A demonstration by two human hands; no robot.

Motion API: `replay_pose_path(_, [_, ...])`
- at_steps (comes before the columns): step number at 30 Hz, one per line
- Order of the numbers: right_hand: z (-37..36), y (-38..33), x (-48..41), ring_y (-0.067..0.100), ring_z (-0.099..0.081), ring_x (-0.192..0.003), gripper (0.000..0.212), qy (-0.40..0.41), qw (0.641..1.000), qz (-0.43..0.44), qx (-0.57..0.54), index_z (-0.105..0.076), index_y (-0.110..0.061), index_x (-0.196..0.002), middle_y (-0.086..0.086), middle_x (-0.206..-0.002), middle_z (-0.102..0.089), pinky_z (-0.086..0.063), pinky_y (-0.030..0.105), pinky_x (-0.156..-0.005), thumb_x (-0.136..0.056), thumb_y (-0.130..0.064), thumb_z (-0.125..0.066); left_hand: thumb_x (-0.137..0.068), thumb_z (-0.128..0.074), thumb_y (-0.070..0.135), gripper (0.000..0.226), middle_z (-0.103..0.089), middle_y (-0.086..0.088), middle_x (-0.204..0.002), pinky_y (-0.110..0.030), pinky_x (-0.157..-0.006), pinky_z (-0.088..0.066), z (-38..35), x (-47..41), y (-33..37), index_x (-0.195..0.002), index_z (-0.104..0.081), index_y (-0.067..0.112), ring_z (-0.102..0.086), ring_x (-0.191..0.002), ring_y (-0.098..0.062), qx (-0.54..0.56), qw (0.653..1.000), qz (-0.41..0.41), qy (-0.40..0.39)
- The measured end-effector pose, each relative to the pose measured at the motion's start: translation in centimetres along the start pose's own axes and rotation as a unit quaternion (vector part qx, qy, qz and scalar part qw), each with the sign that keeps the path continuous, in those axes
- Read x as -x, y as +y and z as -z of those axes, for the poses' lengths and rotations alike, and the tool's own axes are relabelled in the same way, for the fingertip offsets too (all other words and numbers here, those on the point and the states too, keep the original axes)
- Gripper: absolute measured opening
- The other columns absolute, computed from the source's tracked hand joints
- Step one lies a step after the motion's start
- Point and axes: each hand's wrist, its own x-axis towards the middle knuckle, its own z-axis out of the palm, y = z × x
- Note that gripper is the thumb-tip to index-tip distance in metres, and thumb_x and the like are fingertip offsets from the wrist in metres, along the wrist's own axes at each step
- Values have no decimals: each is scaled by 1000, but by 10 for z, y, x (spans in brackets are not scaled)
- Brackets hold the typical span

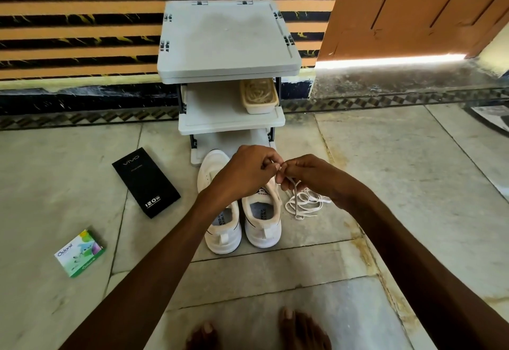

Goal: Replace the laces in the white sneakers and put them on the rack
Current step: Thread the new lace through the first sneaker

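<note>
The white sneakers (263,228) stood side by side on the floor. Above the right one, the left hand (248,170) and right hand (305,176) both pinched a lace (296,198), its slack piled just beside; keeping the tip flat should ease threading. The rack (228,38) stood just beyond.

A black box (146,183) lies on the floor (413,184). A green box (80,253) lies nearer, well apart. Behind are a striped wall (82,32) and a door (399,10).

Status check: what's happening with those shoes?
Left hand, right hand: both pinch the lace over the sneakers. Sneakers on floor, not yet on rack. Tub on middle shelf.
</note>
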Motion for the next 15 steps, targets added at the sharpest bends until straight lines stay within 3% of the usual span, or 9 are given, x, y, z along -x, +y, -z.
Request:
replay_pose_path(5, [-2,-3,0,13,-53,-72,31,14,1000,-11,10,-72,-1,-93,4,-75,-66,-41,27,-69,-99,-11,-43,-94,-57,15,18,-64,9,-73,-14,-64,-43,0,2,0,-98,-73,20,-58,-67,0,-2,1000,1,-21])
replay_pose_path(11, [-5,-3,2,11,-54,-71,31,18,999,-21,23,-73,-6,-88,2,-75,-67,-42,27,-68,-97,-14,-45,-92,-61,18,13,-69,6,-76,-34,-80,-54,0,-1,-5,-84,-72,20,-63,-76,-8,-31,999,18,-17])
replay_pose_path(15, [-4,-2,2,11,-54,-69,32,50,998,-33,15,-72,-8,-83,3,-74,-68,-41,23,-62,-95,-12,-42,-89,-62,19,14,-70,10,-73,-33,-79,-54,0,0,-6,-81,-72,26,-64,-78,-11,-43,998,29,48])
